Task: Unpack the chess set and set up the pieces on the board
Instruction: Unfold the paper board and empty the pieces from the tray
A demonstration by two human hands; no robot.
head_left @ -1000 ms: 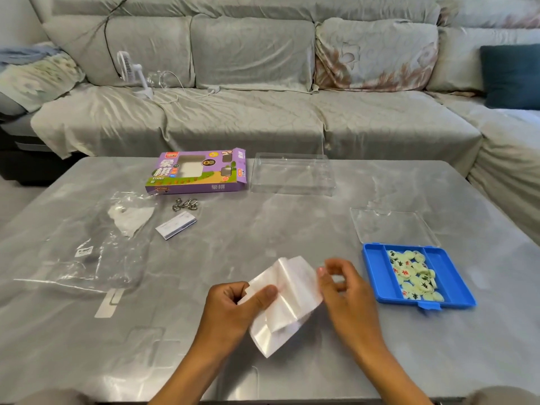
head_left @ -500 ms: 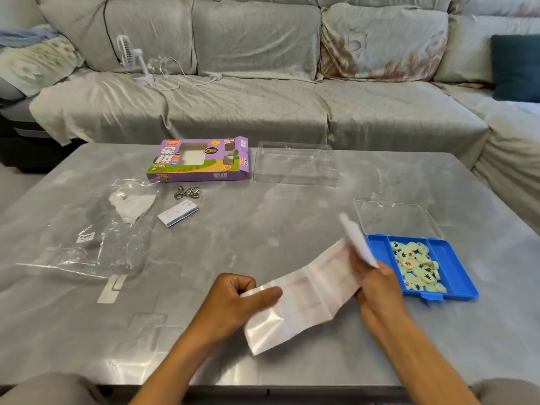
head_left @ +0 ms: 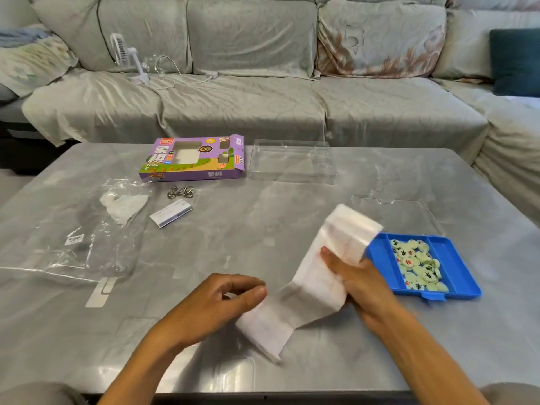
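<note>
A folded white paper board stretches diagonally across the near middle of the grey table, partly unfolded. My left hand pinches its lower left end between thumb and fingers. My right hand holds its upper part, thumb on top and fingers behind the sheet. The paper's far end stays folded and overlaps the corner of a blue tray, which holds several pale round chess pieces with red and black characters.
A purple chess box and a clear plastic tray lie at the far side. A clear lid sits behind the blue tray. A plastic bag, metal rings and a small card lie left. A sofa stands beyond.
The paper has been pulled open from a small folded wad into a long strip. My right hand has moved up and right along it; my left hand keeps its end.
</note>
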